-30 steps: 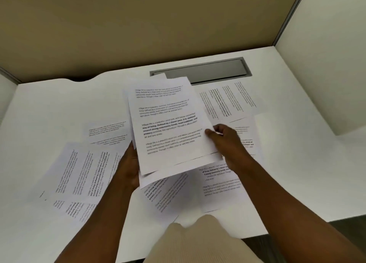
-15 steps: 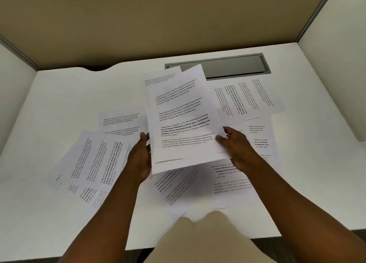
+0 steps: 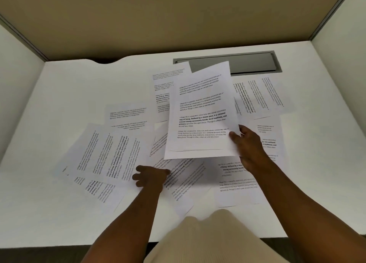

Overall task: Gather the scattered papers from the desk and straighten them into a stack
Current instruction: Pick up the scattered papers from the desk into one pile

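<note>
Several gathered sheets pinched by right hand

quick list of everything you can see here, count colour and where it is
held sheaf: one bundle, a few sheets by the edges at its bottom, white with black print, raised above the desk's middle
loose sheets: many, exact count unclear since they overlap, white with black print, scattered flat on the left, the centre and the right of the desk
desk: one, white, fills the view
cable tray: one, grey, set into the desk at the back, right of centre
partition panels: beige at the back, pale ones at both sides
left hand: one, fingers curled, on the loose sheets near the front centre
right hand: one, pinches the held sheaf at its lower right edge
</note>
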{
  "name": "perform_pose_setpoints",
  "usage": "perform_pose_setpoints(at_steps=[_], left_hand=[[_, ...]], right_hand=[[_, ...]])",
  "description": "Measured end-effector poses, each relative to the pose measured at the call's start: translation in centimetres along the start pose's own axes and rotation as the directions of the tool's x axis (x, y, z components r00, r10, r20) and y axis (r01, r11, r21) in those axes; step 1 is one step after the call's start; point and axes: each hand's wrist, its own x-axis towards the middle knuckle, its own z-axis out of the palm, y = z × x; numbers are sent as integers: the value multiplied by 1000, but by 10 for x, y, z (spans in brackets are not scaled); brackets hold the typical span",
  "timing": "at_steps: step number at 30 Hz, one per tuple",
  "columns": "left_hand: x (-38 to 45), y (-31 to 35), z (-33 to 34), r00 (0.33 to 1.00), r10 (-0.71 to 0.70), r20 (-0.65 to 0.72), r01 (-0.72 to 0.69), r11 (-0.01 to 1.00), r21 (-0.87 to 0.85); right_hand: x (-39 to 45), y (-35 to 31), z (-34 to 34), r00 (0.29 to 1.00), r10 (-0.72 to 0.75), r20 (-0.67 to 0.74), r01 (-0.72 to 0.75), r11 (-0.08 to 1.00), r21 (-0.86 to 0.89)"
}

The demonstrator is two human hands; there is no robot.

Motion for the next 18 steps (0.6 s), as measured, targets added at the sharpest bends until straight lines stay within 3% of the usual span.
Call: perform_pose_setpoints(at_steps=[4, 9, 11, 14, 18], left_hand=[[-4, 12, 2, 998, -58, 10, 58, 998, -26], [4, 12, 12, 1000, -22, -13, 17, 963, -268], [4, 9, 15, 999, 39, -22, -45, 915, -401], [-10, 12, 8, 973, 166, -162, -222, 868, -444], [-38, 30, -20, 933, 307, -188, -359, 742, -567]], right_hand=[[-4, 1, 0, 1000, 2, 5, -1, 1000, -14], [-4, -1, -3, 1000, -14, -15, 14, 1000, 4], [-2, -3, -6, 999, -32, -25, 32, 999, 6], [1, -6, -13, 997, -56, -53, 57, 998, 26], [7, -12, -23, 989, -104, -103, 108, 994, 31]])
